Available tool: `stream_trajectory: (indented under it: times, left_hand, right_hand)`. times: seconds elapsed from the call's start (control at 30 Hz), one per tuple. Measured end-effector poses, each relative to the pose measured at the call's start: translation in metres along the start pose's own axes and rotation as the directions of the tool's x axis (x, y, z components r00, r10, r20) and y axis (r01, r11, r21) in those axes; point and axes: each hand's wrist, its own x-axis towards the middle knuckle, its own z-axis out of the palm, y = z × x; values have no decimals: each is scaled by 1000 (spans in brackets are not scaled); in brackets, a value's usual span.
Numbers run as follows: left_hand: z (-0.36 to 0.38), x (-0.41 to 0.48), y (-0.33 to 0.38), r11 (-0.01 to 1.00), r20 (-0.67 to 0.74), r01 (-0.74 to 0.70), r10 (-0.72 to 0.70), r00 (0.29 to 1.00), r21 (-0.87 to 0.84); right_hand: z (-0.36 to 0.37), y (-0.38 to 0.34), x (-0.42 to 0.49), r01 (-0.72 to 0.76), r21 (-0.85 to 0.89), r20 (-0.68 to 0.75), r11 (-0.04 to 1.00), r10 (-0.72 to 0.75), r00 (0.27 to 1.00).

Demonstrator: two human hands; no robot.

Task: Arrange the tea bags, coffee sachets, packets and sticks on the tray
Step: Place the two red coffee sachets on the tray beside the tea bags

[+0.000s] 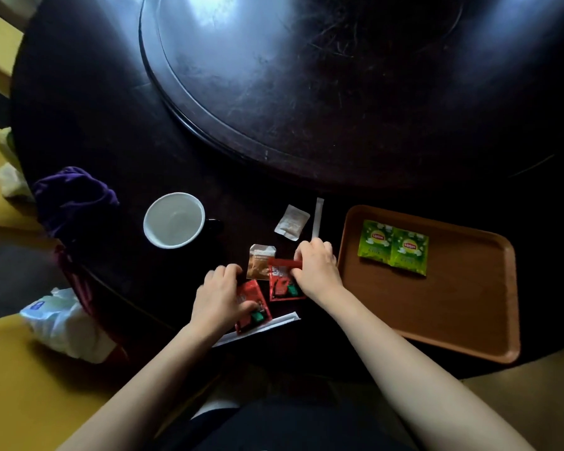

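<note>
Two red coffee sachets on the dark table (111, 125), left of the brown tray (469, 320). Right hand (316, 265) pinching the top corner of the right red sachet (282, 284), fingers narrow on its folded edge; long axis running roughly toward and away from the body. Left hand (220, 294) pressed flat on the left red sachet (253, 304), fingers curled over it. Tray just beside the right hand, so probably a short carry rightward. Already on the tray: two green tea bags (393, 247). Off the tray: a tan packet (260, 260), a white packet (292, 221), two white sticks (316, 216).

Hands (220, 289) on red sachets (282, 283)
</note>
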Motion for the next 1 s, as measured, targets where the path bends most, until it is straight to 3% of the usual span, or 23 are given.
stream_trajectory:
  times: [0.07,0.17,0.3,0.33,0.4,0.47,0.5,0.6,0.67,0.77,1.0]
  left_hand:
    - [2,0,-3,1000,39,17,-16,999,-12]
    - [-2,11,-5,995,111,61,-52,992,-83]
    - [-16,14,-5,979,168,94,-63,984,-182]
    - [-23,15,-2,941,182,139,-85,980,-308]
    - [-39,14,11,755,219,213,-94,971,-620]
    - [-50,13,34,563,254,224,-26,967,-795]
    - [-52,14,49,530,258,217,4,966,-820]
    - [-55,15,72,464,255,218,16,967,-859]
    - [-50,17,83,401,281,245,33,959,-883]
    - [-38,17,111,346,347,288,120,930,-893]
    - [-12,12,163,324,456,371,245,856,-870]
  right_hand:
    - [1,0,-3,10,62,-12,998,-10,1000]
    - [-1,-1,-12,-38,313,-32,949,50,998]
    - [-15,0,-26,-134,654,5,744,173,985]
    - [-19,1,-29,-164,742,36,651,205,978]
    - [-29,5,-38,-193,864,71,466,267,961]
    - [-41,12,-49,-163,909,33,383,325,945]
    - [-46,17,-55,-123,892,-43,434,352,935]
    - [-48,11,-60,-21,610,-342,792,287,895]
    - [-48,-1,-64,39,438,-456,898,185,870]
    - [-54,2,-74,49,418,-461,907,165,872]
    - [-66,53,-97,45,397,-492,917,171,853]
